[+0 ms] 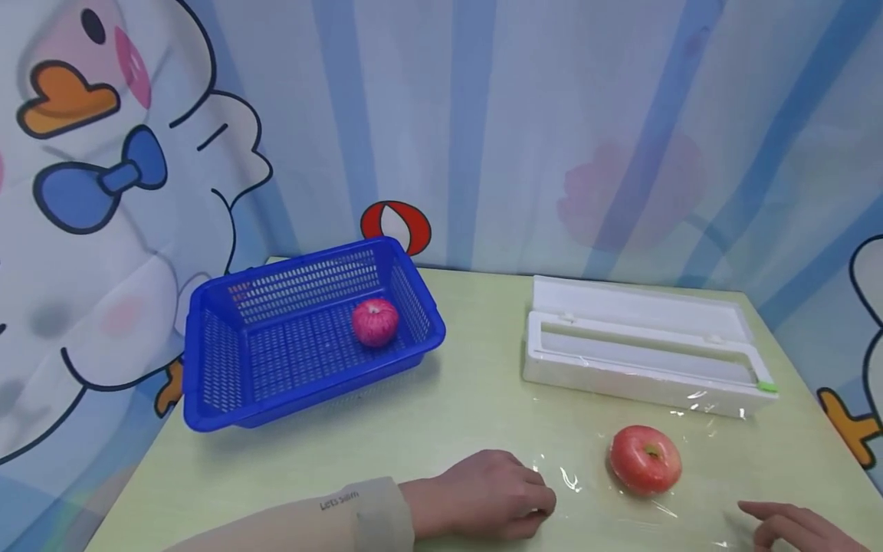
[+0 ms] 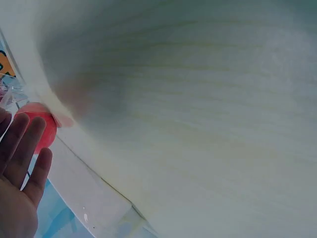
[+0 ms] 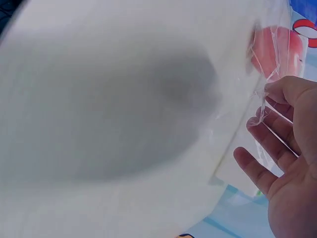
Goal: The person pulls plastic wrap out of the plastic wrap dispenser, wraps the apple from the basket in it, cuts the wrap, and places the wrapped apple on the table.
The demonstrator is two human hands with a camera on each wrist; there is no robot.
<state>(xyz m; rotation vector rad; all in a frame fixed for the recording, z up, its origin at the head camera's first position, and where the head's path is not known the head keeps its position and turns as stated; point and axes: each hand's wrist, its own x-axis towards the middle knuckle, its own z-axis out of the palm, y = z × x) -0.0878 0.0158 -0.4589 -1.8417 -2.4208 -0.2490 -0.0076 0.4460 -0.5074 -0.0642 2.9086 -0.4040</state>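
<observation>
In the head view, the red apple [image 1: 645, 460] sits at lower right, between the 2 hands, with clear film [image 1: 571, 480] spread around it; whether any film lies over its top, I cannot tell. The left hand [image 1: 493, 494], bottom centre, has its fingers curled in at the film's edge. The right hand [image 1: 800, 529] is cut off at the lower right corner. The white box [image 1: 635, 387] stands open at right, and 1 pink fruit [image 1: 375, 323] is already inside the blue basket [image 1: 331, 383] at left.

In the left wrist view, at the left edge, 3 fingers reach out loosely before the apple; film shows above the fingertips, apparently pinched, the thumb hidden.

In the right wrist view, at right, thumb and forefinger pinch gathered film, other fingers spread. The work looks partway: film drawn out, not yet closed round the apple.
</observation>
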